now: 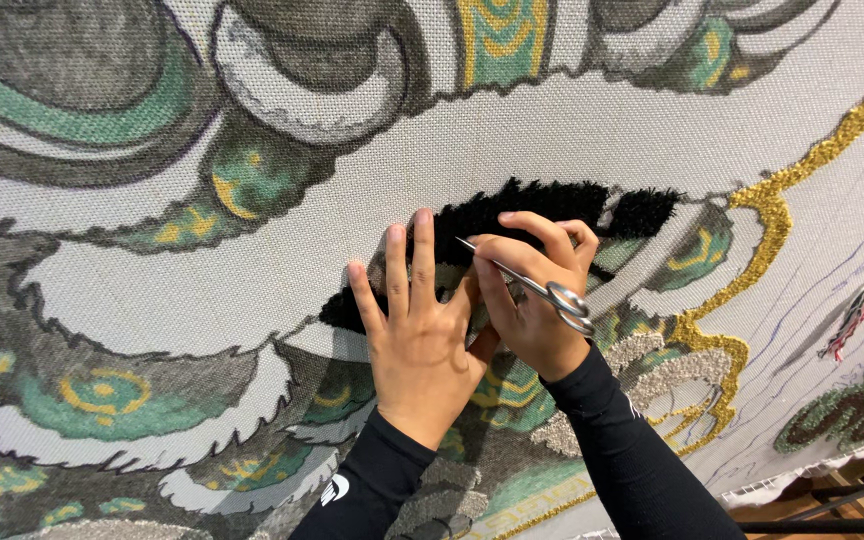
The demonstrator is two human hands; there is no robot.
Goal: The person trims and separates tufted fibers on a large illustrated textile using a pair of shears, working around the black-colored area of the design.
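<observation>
1. The left hand [419, 340] lies flat on a large printed tufting cloth [512, 130], palm down. Its fingers [397, 262] are straight and slightly spread, the tips touching the lower edge of a strip of black tufted pile [542, 207].
2. The right hand [530, 300] sits just beside the left, the two thumbs touching or nearly so. Its fingers are curled and pressed together around a pair of small silver scissors [537, 287].
3. The scissors slant from lower right to upper left: the round handle loops rest at the back of the right hand near the wrist, and the thin blades point toward the black pile, their tip just at its lower edge. Whether the blades are parted cannot be told.
4. The black pile runs as a curved band from left of the left hand up to the right, ending in a fluffy tip.
5. The cloth is grey-white mesh printed with grey, green and yellow scroll shapes. A raised gold tufted line [772, 215] curves down the right side, well apart from the hands.
6. Both forearms wear black sleeves [632, 450].
7. No container shows anywhere in view.
</observation>
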